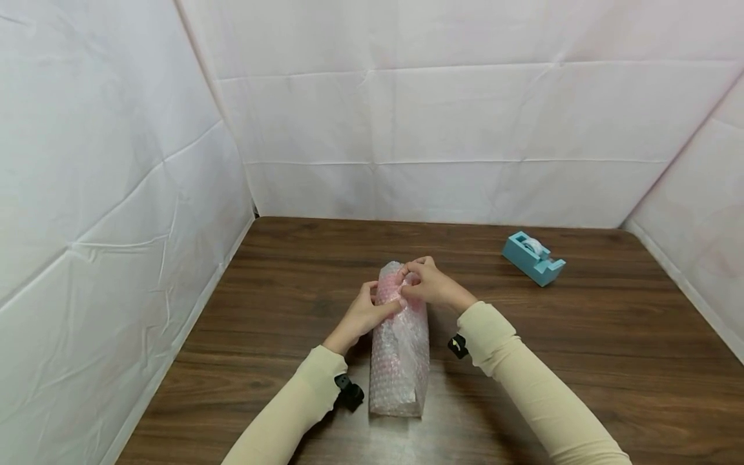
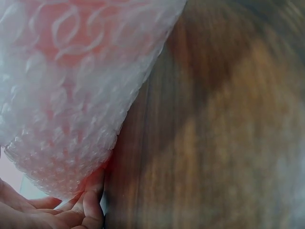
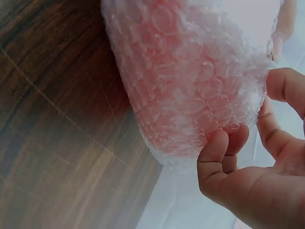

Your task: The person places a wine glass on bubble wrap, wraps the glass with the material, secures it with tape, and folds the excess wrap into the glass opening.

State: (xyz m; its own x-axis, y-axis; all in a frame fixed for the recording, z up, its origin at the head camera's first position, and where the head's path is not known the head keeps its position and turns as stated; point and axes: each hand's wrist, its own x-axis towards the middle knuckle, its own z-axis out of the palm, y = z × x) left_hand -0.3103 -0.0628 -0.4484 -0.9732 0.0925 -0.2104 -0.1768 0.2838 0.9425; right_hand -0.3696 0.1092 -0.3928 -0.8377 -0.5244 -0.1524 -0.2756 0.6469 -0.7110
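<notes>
A long bundle in clear bubble wrap [image 1: 400, 361], with something pink showing through, lies lengthwise on the wooden table. My left hand [image 1: 365, 315] holds its left side near the far end, thumb across the top and fingers round the side. In the left wrist view the fingers of that hand [image 2: 71, 210] curl at the bundle's edge. From the right, my right hand [image 1: 433, 284] pinches the wrap near the far end. The right wrist view shows this hand [image 3: 257, 176] with bent fingers against the bubble wrap [image 3: 190, 95]. What the wrap encloses cannot be made out.
A light blue tape dispenser [image 1: 531, 258] with a roll of clear tape stands at the back right of the table [image 1: 581, 361]. White cloth walls [image 1: 442, 129] rise behind the table and along both sides. Small black devices [image 1: 350, 392] sit at both wrists.
</notes>
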